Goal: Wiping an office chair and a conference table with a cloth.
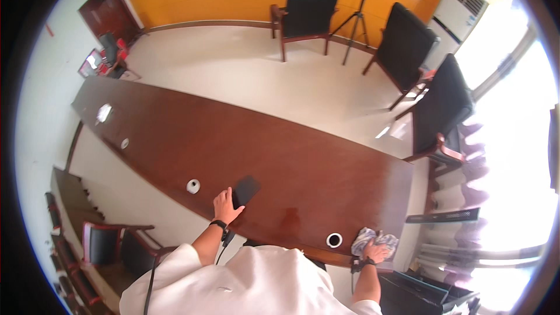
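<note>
My left hand (227, 206) is at the near edge of the long brown table (280, 163), its fingers and thumb around the near end of a flat black rectangular object (245, 191). Its exact kind I cannot make out. At the table's right end, my right hand (376, 251) presses down on a crumpled white and grey patterned cloth (366, 238), which bunches out past the fingers. Just left of the cloth is a round white-rimmed fitting with a dark centre (333, 240). A similar white round piece (193, 186) lies left of my left hand.
Farther left on the tabletop are a small white ring (125, 143) and a whitish item (104, 113). Black armchairs (309, 11) stand beyond the table, with a tripod (354, 20) and a floor-standing air conditioner (458, 14). More chairs (111, 248) are behind at lower left.
</note>
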### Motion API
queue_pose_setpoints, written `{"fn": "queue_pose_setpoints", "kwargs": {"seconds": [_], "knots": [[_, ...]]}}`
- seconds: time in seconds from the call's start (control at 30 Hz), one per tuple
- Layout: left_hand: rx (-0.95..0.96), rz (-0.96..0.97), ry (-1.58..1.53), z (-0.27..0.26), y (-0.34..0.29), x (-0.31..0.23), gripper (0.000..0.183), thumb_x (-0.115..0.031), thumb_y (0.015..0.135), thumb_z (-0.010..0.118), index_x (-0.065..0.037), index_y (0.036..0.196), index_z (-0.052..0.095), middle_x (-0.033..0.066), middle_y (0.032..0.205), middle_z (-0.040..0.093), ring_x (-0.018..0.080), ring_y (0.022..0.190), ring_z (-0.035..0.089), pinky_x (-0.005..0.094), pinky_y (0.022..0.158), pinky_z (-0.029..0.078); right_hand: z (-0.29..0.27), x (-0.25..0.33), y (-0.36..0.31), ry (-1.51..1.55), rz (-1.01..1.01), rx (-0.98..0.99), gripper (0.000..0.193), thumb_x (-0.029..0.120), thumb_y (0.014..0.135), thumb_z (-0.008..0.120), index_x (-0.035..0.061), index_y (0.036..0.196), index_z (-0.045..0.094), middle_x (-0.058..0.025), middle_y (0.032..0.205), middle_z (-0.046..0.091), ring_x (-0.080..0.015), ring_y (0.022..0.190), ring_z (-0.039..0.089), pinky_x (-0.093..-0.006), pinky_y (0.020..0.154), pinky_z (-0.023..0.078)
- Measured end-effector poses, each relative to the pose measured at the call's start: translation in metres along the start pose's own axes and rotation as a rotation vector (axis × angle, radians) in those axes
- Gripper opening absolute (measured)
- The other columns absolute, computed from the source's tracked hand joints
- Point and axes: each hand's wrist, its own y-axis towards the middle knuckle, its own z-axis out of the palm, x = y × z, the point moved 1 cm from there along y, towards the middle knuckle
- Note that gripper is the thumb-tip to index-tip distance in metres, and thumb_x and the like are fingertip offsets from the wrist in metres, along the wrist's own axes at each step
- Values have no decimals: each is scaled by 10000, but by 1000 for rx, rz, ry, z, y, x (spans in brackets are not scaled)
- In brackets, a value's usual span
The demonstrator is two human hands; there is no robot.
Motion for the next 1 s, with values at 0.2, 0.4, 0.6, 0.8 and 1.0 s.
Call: {"fn": "queue_pose_setpoints", "kwargs": {"seconds": [0.2,0.4,0.6,0.8,1.0], "knots": [[44,-232,171,-1,-74,24,878,-422,762,807,-31,1441,411,192,1356,520,365,1310,466,550,1077,370,-22,45,47,5,-42,93,1163,888,731,569,66,1532,382,-239,1403,493,-430,1299,474,-602,1022,429],[38,-648,132,19,-193,52,680,-324,831,693,-16,1404,493,230,1415,485,404,1341,437,562,1108,368,-50,179,14,24,-561,99,835,623,818,664,63,1412,492,-256,1435,484,-426,1340,461,-589,1062,416],[182,-948,22,34,-287,48,651,-296,814,717,-18,1372,530,253,1416,470,451,1303,477,548,1081,428,-10,276,-88,345,-1133,175,582,377,829,687,43,1285,551,-284,1276,586,-439,1201,569,-558,1000,467],[274,-1064,-195,22,-334,27,551,-260,810,698,19,1268,574,303,1289,522,481,1162,569,536,1002,494,-17,301,-207,108,-1361,379,630,319,849,660,56,1402,511,-266,1333,571,-412,1228,586,-507,986,498],[132,-952,-167,29,-323,34,507,-225,796,697,22,1223,582,296,1228,538,477,1100,585,539,971,493,-68,301,-122,12,-1265,154,827,595,779,739,176,1450,499,-168,1536,419,-396,1427,385,-564,1136,341]]}}
